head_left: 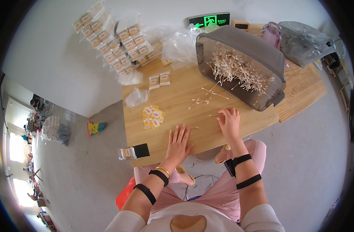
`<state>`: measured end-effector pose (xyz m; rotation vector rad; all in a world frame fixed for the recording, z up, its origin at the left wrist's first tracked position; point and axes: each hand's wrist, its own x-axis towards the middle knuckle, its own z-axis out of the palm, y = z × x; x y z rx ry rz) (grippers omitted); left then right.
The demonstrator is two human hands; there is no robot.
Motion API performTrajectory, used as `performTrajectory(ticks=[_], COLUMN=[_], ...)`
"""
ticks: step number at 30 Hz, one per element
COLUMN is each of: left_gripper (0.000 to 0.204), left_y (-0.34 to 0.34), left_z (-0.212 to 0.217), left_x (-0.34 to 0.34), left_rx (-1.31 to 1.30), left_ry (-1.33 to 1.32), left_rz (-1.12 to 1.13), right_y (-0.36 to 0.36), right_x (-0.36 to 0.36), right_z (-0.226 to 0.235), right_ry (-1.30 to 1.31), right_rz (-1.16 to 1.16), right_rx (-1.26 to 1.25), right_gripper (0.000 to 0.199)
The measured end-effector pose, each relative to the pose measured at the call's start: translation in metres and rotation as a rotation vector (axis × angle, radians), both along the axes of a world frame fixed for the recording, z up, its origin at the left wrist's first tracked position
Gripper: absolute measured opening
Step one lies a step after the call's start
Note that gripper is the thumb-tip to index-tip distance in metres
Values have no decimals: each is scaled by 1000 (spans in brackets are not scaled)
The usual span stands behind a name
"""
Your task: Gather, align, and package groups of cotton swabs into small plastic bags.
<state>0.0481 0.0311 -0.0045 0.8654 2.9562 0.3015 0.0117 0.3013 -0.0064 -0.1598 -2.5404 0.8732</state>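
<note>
My right hand [230, 123] is over the wooden table near its front edge, with thumb and fingertips pinched on a thin cotton swab [213, 115] that points left. Flat on the tabletop lies my left hand [178, 147], its fingers stretched out. Cotton swab tips [194, 128] stick out from beneath its right side; how many lie under the palm is hidden. Several loose swabs [208, 95] are scattered beyond both hands. Behind them a grey plastic bin [244, 40] rests on its side, opening toward me, with a heap of cotton swabs [239, 69] inside.
Left of my left hand is a pile of yellow-and-white cards [153, 116]. Two small packs [159, 80] and clear bags [136, 96] lie farther back, near stacked packs [134, 44] by the wall. A black block [141, 150] with a packet [126, 153] sits at the left corner.
</note>
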Motion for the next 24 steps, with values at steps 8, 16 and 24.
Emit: performTrajectory(ticks=[8,16,24], left_gripper=[91,93,89], left_y=[-4,-5,-6], left_z=[1,2,-2], left_x=[-6,-12,-9], left_rx=[174,122,191], left_ry=[-36,-15,19], left_rz=[84,29,41], right_y=[-56,-70,-22], right_x=[-23,-49,-99], right_z=[-11,4,14], right_ry=[10,-5,-128], right_rz=[143,214,212], right_rx=[-50,39,259], right_gripper=[8,12,11])
